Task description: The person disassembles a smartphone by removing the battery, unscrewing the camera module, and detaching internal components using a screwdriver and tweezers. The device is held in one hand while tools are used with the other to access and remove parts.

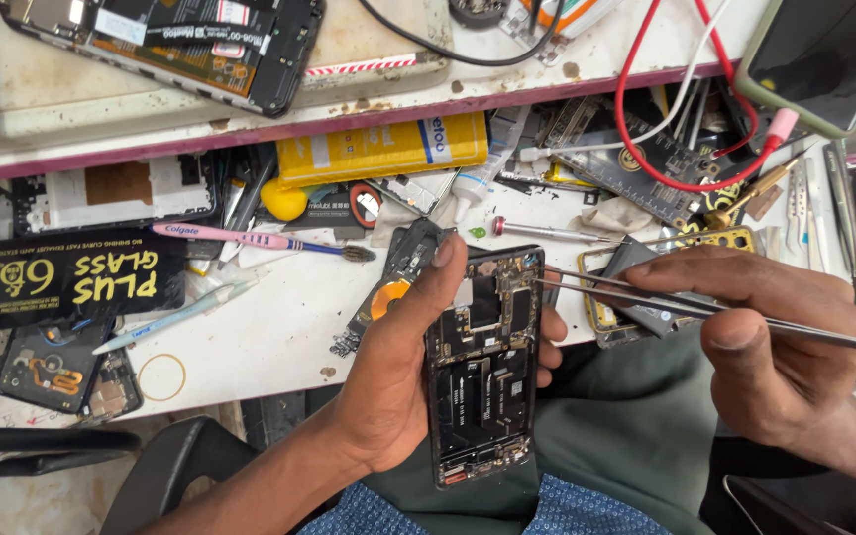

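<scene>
At centre frame, left hand fingers wrap the opened phone above the bench; right hand fingers pinch tweezers, tips at the phone's upper edge.

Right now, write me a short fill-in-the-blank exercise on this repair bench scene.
1. The left hand holds an opened black phone with its back cover off, its inner ____ showing.
2. The right hand holds thin metal ____, tips pointing at the phone's top.
3. The pink toothbrush lies on the ____ bench.

Missing words: circuit boards; tweezers; white
</scene>
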